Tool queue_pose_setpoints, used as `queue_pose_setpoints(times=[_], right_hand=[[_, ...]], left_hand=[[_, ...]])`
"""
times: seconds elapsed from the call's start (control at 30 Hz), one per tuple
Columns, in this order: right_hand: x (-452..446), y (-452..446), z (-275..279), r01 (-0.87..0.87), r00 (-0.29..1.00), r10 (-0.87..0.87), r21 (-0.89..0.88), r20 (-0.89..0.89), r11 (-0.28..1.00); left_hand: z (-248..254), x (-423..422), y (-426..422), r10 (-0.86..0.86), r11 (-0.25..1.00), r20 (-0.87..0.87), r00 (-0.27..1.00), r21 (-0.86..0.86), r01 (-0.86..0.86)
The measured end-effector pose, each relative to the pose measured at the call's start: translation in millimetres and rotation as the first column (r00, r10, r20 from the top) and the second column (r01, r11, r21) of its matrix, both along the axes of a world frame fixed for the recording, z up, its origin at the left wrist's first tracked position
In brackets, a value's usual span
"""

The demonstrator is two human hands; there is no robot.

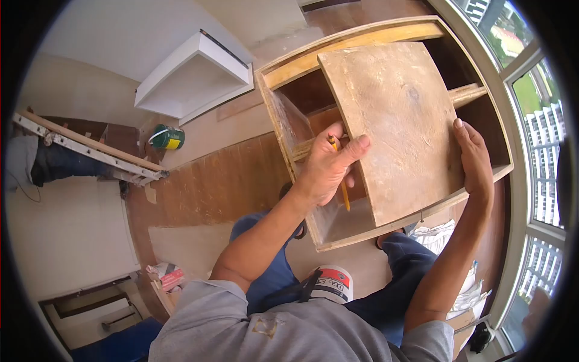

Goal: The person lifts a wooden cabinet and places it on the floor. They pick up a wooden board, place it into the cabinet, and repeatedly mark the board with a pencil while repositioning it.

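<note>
A bare wooden panel [401, 120], blotched and scuffed on its face, is held tilted over an open wooden cabinet frame [356, 35]. My left hand [329, 163] grips the panel's left edge, its thumb lying on the face. A yellow pencil [345, 196] is tucked between the fingers of that same hand. On the opposite edge, my right hand [474, 154] is closed round the panel, fingertips near the upper side. Part of the cabinet's compartments, with a middle divider [467, 95] showing at right, is hidden behind the panel.
A white and red bucket [333, 283] stands between my legs. Left lie a white box-like unit [194, 78], a green tin [167, 137] and a ladder [90, 146]. Windows [522, 66] line the right side, with white bundled sheeting [435, 237] on the floor below them.
</note>
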State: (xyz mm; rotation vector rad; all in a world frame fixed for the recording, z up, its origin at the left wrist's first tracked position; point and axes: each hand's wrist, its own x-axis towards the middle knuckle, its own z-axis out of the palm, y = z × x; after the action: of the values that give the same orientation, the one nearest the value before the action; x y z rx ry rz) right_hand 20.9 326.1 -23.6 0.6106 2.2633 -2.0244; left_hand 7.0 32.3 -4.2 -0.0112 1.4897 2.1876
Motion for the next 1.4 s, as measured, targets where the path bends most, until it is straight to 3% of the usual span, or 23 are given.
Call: queue_pose_setpoints(times=[0.17,0.2,0.23,0.27,0.33,0.37,0.43,0.57,0.73,0.93,0.97,1.03,1.1,1.2,1.27,1.4], right_hand=[[-5,1,-3,0.084,0.996,-0.082,0.053,-0.027,0.995],[-7,3,-2,0.095,0.995,-0.095,0.007,-0.043,0.995],[-4,5,-1,0.117,0.992,-0.119,-0.034,-0.05,0.993],[0,9,-2,0.13,0.989,-0.127,0.038,-0.081,0.991],[8,7,17,0.202,0.975,-0.176,0.218,-0.133,0.955],[10,12,14,0.272,0.958,-0.249,0.182,-0.139,0.945],[17,25,18,0.23,0.972,-0.215,0.225,-0.091,0.947],[23,19,16,0.126,0.992,-0.122,0.182,-0.03,0.975],[16,-14,28,0.134,0.991,-0.128,0.272,-0.04,0.953],[4,-12,9,-0.215,0.976,0.204,0.235,0.07,0.948],[3,-13,3,-0.212,0.977,0.201,0.223,0.071,0.952],[0,-25,-3,-0.336,0.941,0.309,0.295,0.136,0.894],[0,-36,-9,-0.318,0.948,0.3,0.315,0.105,0.894],[-4,-39,-12,-0.412,0.911,0.373,0.442,0.175,0.797],[-7,-39,-17,-0.414,0.91,0.381,0.434,0.167,0.8],[-11,-35,-25,-0.421,0.906,0.403,0.378,0.13,0.824]], left_hand=[[13,-9,-43,-0.226,0.967,-0.049,0.973,0.107,0.23],[20,-8,-49,-0.132,0.991,-0.113,0.985,0.021,0.135],[16,-16,-59,0.006,0.999,-0.159,0.987,0.041,0.0],[6,-25,-76,0.135,0.991,-0.182,0.974,0.035,-0.131],[9,-44,-113,0.391,0.92,-0.076,0.917,0.007,-0.392],[6,-51,-131,0.486,0.874,-0.055,0.872,0.035,-0.485],[-2,-59,-157,0.55,0.816,0.041,0.834,0.189,-0.547],[-3,-52,-165,0.522,0.831,0.097,0.847,0.163,-0.531],[-4,-47,-158,0.429,0.892,0.079,0.9,0.119,-0.436],[-7,-49,-146,0.316,0.938,-0.042,0.948,-0.135,-0.318],[-9,-50,-143,0.311,0.938,-0.042,0.95,-0.148,-0.313],[-12,-51,-136,0.29,0.919,-0.117,0.95,-0.243,-0.31],[-18,-53,-134,0.269,0.926,-0.127,0.955,-0.24,-0.293],[-20,-52,-131,0.233,0.918,-0.152,0.96,-0.29,-0.269],[-15,-48,-127,0.189,0.884,-0.228,0.955,-0.385,-0.266],[-21,-45,-136,0.062,0.865,-0.21,0.976,-0.476,-0.157]])
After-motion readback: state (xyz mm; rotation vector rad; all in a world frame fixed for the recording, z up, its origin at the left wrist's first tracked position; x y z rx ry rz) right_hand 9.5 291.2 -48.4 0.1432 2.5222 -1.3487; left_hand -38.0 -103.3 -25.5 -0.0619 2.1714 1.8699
